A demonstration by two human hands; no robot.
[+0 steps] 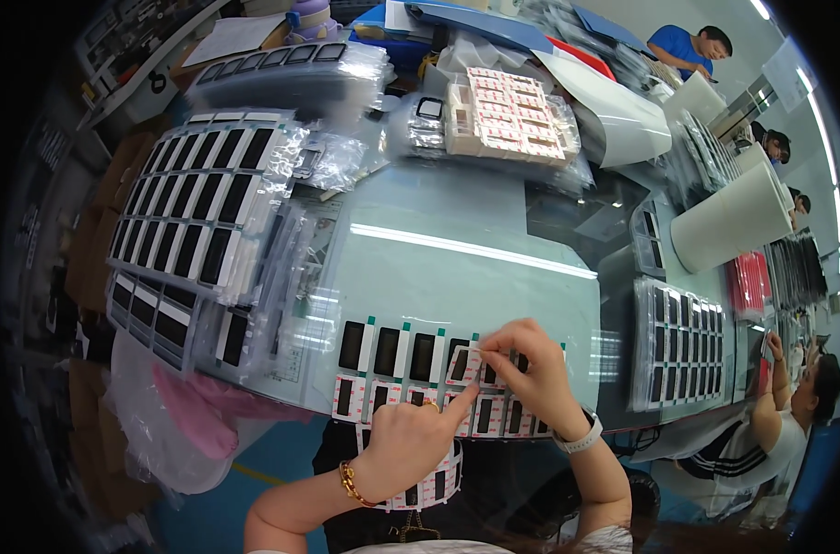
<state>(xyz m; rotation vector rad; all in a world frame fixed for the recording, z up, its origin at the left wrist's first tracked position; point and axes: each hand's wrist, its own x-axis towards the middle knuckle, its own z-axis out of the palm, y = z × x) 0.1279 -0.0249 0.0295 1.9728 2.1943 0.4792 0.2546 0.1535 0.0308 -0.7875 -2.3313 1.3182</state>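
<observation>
A row of small black rectangular panels [389, 352], each with a white side strip and a green tab, lies near the table's front edge. Closer to me runs a strip of white adhesive frames [379, 388] with red print; part of it hangs over the edge. My right hand [535, 377] pinches a single adhesive frame [461, 367] between thumb and fingers, tilted over one of the panels. With its index finger stretched out, my left hand [409, 448] touches the strip just below that frame; its other fingers are curled and hold nothing visible.
Trays of black panels [198, 185] are stacked at the left, and another tray [678, 346] lies at the right. A pile of adhesive frames [515, 115] stands at the back beside a white roll [734, 220]. Co-workers sit along the right.
</observation>
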